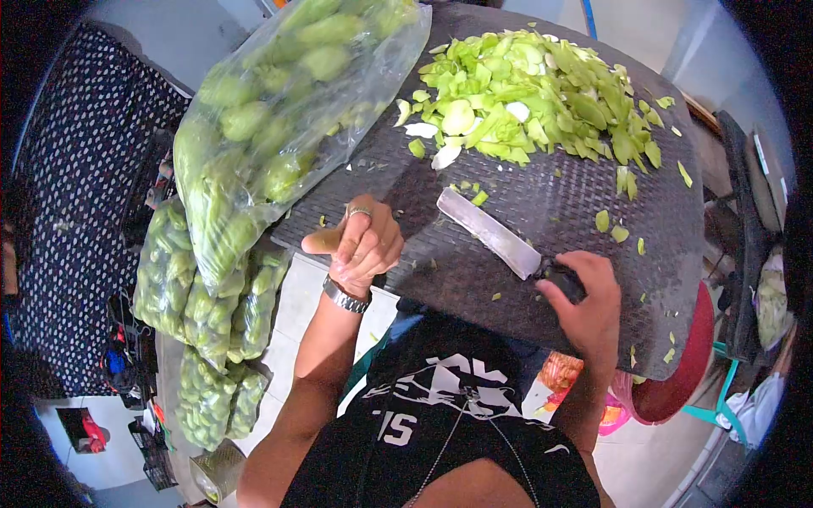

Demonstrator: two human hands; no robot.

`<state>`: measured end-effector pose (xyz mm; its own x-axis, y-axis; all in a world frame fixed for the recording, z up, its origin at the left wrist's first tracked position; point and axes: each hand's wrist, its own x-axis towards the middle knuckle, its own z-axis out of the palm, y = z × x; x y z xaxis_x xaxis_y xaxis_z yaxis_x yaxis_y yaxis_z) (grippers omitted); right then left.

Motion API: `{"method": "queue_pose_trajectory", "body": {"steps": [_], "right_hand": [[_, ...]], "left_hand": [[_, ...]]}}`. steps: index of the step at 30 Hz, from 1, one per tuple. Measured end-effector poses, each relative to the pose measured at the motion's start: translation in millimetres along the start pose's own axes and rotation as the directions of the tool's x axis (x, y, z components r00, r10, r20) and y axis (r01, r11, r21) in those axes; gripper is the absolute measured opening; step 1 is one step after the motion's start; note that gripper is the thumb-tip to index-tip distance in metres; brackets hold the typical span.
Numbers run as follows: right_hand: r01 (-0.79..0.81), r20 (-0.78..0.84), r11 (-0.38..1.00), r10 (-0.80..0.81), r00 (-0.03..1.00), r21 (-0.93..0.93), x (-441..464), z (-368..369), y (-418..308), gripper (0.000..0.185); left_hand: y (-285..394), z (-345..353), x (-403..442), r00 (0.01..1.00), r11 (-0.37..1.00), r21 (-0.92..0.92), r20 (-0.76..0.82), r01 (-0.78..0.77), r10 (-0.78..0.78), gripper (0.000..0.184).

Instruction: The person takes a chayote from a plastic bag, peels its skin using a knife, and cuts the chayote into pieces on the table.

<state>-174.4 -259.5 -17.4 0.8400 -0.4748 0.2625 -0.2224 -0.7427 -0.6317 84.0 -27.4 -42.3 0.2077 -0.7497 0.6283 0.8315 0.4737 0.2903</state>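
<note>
- Head view, left hand (370, 245): its fingers fold in toward the palm, the thumb pointing outward; whether they hold anything cannot be told. A silver metal watch (345, 296) circles the wrist behind them.
- Right hand (586, 296): its fingers close around the black handle of a broad, straight-bladed metal knife (489, 230). The blade points forward and leftward from these fingers, over the dark, woven-textured worktop (381, 182); whether it touches the surface is unclear.
- Small bright-green scraps (479, 198) lie just beside the blade tip, between the two hands and farther forward.
- Ahead of the right fingers, well apart, spreads a heap of thin, pale-green slices (533, 97), loose pieces scattered around it.
- Forward and left of the left fingers rests a large clear plastic bag of rounded green produce (288, 110).
- Left of those fingers, below the large bag, sit smaller clear plastic bags of green produce (203, 317).
- Right of and behind the right fingers stands a round red tub (682, 381).
</note>
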Motion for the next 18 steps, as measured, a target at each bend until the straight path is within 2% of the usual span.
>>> {"method": "queue_pose_trajectory", "body": {"steps": [1, 4, 5, 7, 10, 11, 13, 14, 17, 18], "right_hand": [[0.007, 0.043, 1.000, -0.007, 0.999, -0.014, -1, 3, 0, 0.046], [-0.003, 0.028, 0.999, 0.005, 1.000, -0.052, -3, 16, -4, 0.053], [0.012, 0.045, 0.999, -0.010, 0.999, -0.051, -1, 15, -8, 0.054], [0.003, 0.063, 0.996, 0.002, 0.998, -0.087, 1, 18, -11, 0.051], [0.032, 0.088, 0.994, -0.023, 0.996, -0.107, 6, 19, -7, 0.047], [0.053, 0.100, 0.993, -0.042, 0.994, -0.106, 7, 19, -6, 0.045], [-0.004, 0.130, 0.996, 0.015, 0.991, -0.085, 9, 20, -9, 0.043], [-0.033, 0.148, 0.996, 0.044, 0.988, -0.077, 10, 20, -11, 0.042], [-0.025, 0.068, 0.998, 0.022, 0.997, 0.055, 15, 26, -16, 0.044], [-0.072, 0.089, 0.977, 0.055, 0.995, 0.199, 17, 27, -20, 0.044]], "left_hand": [[0, 2, 1, 1.000, 1.000, 0.006, -0.007, 0.011, -0.010, 0.057], [-1, 9, 5, 0.989, 0.982, 0.182, -0.148, 0.055, -0.028, 0.060], [-3, 14, 7, 0.977, 0.954, 0.295, -0.215, 0.058, 0.007, 0.063], [-6, 18, 6, 0.949, 0.921, 0.386, -0.309, 0.057, 0.070, 0.062], [-10, 18, 5, 0.960, 0.880, 0.473, -0.264, 0.049, 0.089, 0.061], [-12, 15, 10, 0.985, 0.878, 0.478, -0.164, 0.024, 0.062, 0.061], [-9, 14, 7, 0.993, 0.866, 0.494, -0.119, 0.074, -0.017, 0.059], [-11, 14, 6, 0.996, 0.873, 0.484, -0.092, 0.052, -0.008, 0.059], [-13, 9, 9, 0.999, 0.876, 0.483, -0.037, 0.014, 0.005, 0.059], [-13, 8, 9, 0.999, 0.868, 0.497, -0.040, 0.018, 0.003, 0.061]]}}
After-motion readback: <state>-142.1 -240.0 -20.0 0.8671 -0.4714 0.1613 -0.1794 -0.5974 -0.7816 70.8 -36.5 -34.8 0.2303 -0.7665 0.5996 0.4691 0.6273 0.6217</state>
